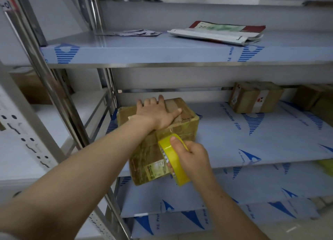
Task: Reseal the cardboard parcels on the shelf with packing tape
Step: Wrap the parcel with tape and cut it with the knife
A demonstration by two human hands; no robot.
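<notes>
A brown cardboard parcel (187, 124), wrapped in yellowish tape, lies at the left end of the middle shelf (252, 140) and overhangs its front edge. My left hand (158, 113) presses flat on the parcel's top with fingers spread. My right hand (191, 157) grips a roll of yellow packing tape (174, 160) against the parcel's front face. A clear strip of tape runs from the roll up to the parcel's top front edge.
Two more cardboard parcels (254, 97) (317, 99) stand at the back right of the same shelf. The upper shelf (144, 54) holds a flat plastic mailer bag (219, 32) and some paper scraps (131, 32). Steel uprights (54, 95) stand at the left.
</notes>
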